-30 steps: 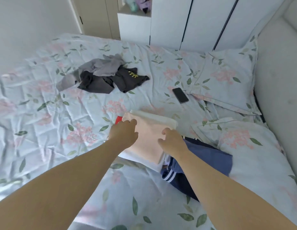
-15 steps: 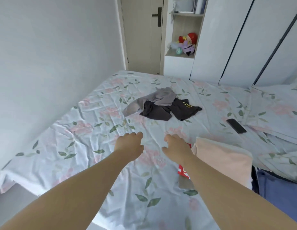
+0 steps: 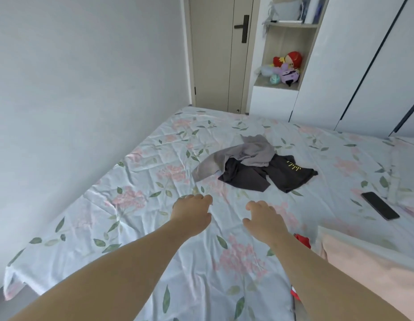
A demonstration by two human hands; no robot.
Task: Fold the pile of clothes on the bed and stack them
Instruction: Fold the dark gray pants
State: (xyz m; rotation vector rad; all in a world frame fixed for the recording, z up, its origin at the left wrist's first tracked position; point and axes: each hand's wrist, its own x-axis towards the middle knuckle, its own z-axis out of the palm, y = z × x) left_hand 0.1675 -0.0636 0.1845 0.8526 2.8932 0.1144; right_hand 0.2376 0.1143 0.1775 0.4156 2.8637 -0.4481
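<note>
Step, as I judge it: going for the next garment. Both arms are stretched out toward the pile [image 3: 254, 165], neither hand on it yet. Left hand [image 3: 192, 209] and right hand [image 3: 262, 218] sit on the near side of the pile, apart from it, side by side with a gap between them. Fingers of both are loosely curled and relaxed, with nothing held. Can't tell if the fingertips touch the bed [image 3: 132, 205] or hang just above it.

The pile is two unfolded pieces: a grey garment [image 3: 245, 151] crumpled on top of a dark garment [image 3: 277, 177] with a small yellow print. The dark one sticks out at the pile's right and near sides.

Next move, my guess: take the grey one first since it lies on top. Pinch an edge with both hands, lift it clear so the dark one doesn't drag along, then spread it flat on the near side of the pile. Soft cloth will sag and may snag.

The done part is the folded stack [image 3: 368, 269], near-right of the pile and well apart, peach on top. A red thing [image 3: 302, 239] pokes out on its pile-facing side; can't tell what it is.

A phone [image 3: 380, 205] lies right of the pile, roughly between pile and stack, so it could get covered or knocked on the carry. The door [image 3: 215, 54] and the shelf [image 3: 277, 84] with plush toys [image 3: 287, 66] are beyond the pile, out of the way.
</note>
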